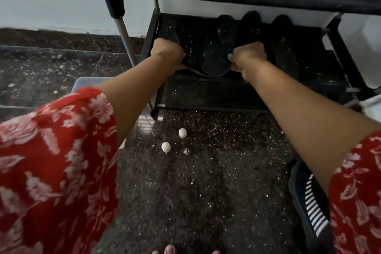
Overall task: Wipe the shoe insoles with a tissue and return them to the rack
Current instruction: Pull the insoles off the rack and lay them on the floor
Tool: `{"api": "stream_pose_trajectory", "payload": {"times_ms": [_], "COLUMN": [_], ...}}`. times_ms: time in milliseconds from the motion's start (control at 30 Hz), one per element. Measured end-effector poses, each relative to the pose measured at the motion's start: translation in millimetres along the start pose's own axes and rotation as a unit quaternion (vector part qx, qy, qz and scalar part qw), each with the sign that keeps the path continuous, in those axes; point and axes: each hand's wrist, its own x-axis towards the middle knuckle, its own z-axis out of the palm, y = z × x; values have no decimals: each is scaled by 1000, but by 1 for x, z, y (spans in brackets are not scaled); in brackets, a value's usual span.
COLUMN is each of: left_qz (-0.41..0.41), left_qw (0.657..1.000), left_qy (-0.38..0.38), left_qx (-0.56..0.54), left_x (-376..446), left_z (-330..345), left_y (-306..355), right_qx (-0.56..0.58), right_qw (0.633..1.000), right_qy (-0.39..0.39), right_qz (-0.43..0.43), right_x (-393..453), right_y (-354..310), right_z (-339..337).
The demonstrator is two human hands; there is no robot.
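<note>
Toes (169,249) peek in at the bottom edge, cut off. Both hands reach the rack (237,90): the left hand (168,52) curls its grip on a dark insole's (219,47) near edge, the right hand (248,55) pinches beside it, possibly tissue, hard to tell. More insoles (283,47) lie on the rack's shelf, half hidden in shadow. Two white balls (182,132) sit before the rack.

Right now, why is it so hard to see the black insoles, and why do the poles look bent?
In the head view the rack poles bow from wide-angle distortion; the black insoles merge with the dim, dark shelf; both sleeves are smeared by blur; the left hand and right hand look soft too.
</note>
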Motion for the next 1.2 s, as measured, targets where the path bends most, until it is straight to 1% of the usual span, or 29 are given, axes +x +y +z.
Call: {"api": "stream_pose_trajectory", "payload": {"times_ms": [33, 67, 133, 233, 333, 467, 567, 667, 800, 967, 1200], "left_qz": [-29, -47, -43, -20, -35, -73, -117, -164, -221, -245, -240], "left_qw": [993, 979, 975, 968, 959, 955, 947, 950, 947, 951, 954], "left_qy": [5, -11, 8, -43, -62, -78, -77, -76, -72, -86, -97], "left_qx": [-110, -198, -217, -245, -276, -277, -289, -256, -222, -166, -148], "left_x": [-14, -20, -45, -95, -141, -183, -209, -231, -251, -257, -266], "left_z": [-5, -11, -21, -31, -31, -14, 4, 14, 22, 30, 33], "left_y": [6, 9, 4, -12, -43, -103, -146, -186, -227, -258, -275], "right_qx": [27, 48, 87, 131, 132, 119, 94, 53, 23, -23, -44], "right_qw": [1000, 999, 996, 989, 987, 987, 987, 984, 973, 958, 956], "right_qy": [-6, -12, -30, -67, -95, -101, -101, -78, -81, -99, -101], "right_qz": [2, 4, -1, -20, -13, 25, 84, 152, 217, 267, 271], "right_x": [-10, -21, -45, -86, -124, -158, -174, -185, -201, -211, -217], "right_y": [-1, -2, 4, 29, 67, 126, 173, 221, 270, 306, 317], "right_z": [-8, -15, -32, -58, -79, -96, -105, -114, -121, -117, -121]}}
